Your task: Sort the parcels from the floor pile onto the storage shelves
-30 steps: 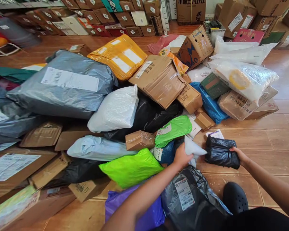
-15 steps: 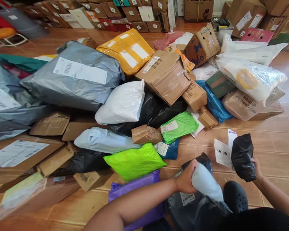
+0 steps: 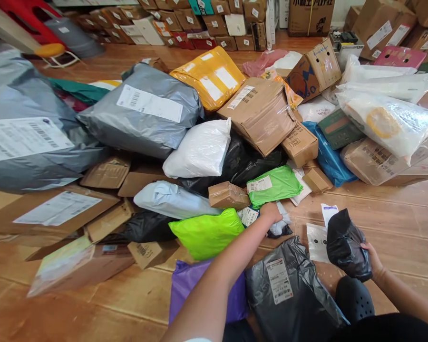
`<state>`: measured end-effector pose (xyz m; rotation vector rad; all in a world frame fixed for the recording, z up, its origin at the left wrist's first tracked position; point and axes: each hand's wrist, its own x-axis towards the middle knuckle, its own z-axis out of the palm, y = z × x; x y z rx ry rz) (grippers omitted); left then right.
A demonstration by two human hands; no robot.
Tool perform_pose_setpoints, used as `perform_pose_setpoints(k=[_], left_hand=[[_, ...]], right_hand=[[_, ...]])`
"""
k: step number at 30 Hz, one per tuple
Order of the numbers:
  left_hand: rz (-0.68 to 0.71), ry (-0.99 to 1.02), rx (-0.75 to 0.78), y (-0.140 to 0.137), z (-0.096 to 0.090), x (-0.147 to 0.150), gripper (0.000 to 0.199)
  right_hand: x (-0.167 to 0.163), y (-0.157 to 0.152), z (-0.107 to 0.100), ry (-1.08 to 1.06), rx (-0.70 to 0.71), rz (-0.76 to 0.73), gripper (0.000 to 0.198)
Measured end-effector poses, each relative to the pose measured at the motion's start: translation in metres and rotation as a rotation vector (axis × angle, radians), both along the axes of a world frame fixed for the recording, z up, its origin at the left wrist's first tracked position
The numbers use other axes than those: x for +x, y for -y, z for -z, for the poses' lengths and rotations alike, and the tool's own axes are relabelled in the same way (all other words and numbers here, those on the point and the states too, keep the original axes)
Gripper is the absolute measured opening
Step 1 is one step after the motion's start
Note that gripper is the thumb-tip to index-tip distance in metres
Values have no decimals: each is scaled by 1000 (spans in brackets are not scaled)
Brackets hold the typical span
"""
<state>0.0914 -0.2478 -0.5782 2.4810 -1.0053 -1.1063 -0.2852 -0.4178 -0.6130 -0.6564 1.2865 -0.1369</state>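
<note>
My left hand point(image 3: 272, 213) is stretched forward to the near edge of the pile, closed on a small light grey plastic parcel point(image 3: 283, 220). Its fingertips are mostly hidden. Dark plastic shows just under that parcel, and a green mailer bag point(image 3: 283, 186) lies right behind the hand. At the right, my right hand point(image 3: 373, 260) grips a small black plastic parcel point(image 3: 346, 244) by its side. White paper slips point(image 3: 317, 241) stick out beside the black parcel. Between my arms a large dark grey mailer bag point(image 3: 303, 289) with a label lies on the floor.
A lime bag point(image 3: 210, 232) and a purple bag point(image 3: 189, 285) lie near my left arm. Boxes point(image 3: 258, 114) and big grey bags point(image 3: 142, 109) are heaped ahead. My dark clog point(image 3: 355, 298) stands on the wooden floor. Stacked cartons point(image 3: 207, 23) line the back.
My left hand has carried the light grey parcel forward and left to the pile, uncovering the dark grey bag's label. My right hand still holds the black parcel. The view has turned slightly left.
</note>
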Motion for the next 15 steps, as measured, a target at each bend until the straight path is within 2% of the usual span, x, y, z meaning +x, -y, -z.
perform_pose_setpoints(k=[2, 4, 8, 10, 12, 15], left_hand=[[27, 32, 33, -7, -7, 0, 31], [79, 48, 16, -25, -19, -10, 36], [223, -3, -44, -70, -49, -46, 43], [291, -25, -69, -82, -58, -60, 47], [340, -51, -86, -85, -61, -69, 49], [344, -117, -77, -80, -52, -75, 47]], right_hand=[[-2, -2, -4, -17, 13, 28, 39], [-6, -2, -8, -45, 33, 44, 36], [-19, 4, -8, -102, 67, 76, 32], [-20, 7, -5, -120, 70, 84, 31], [-15, 9, 0, -133, 57, 76, 32], [1, 7, 7, -117, 41, 56, 33]])
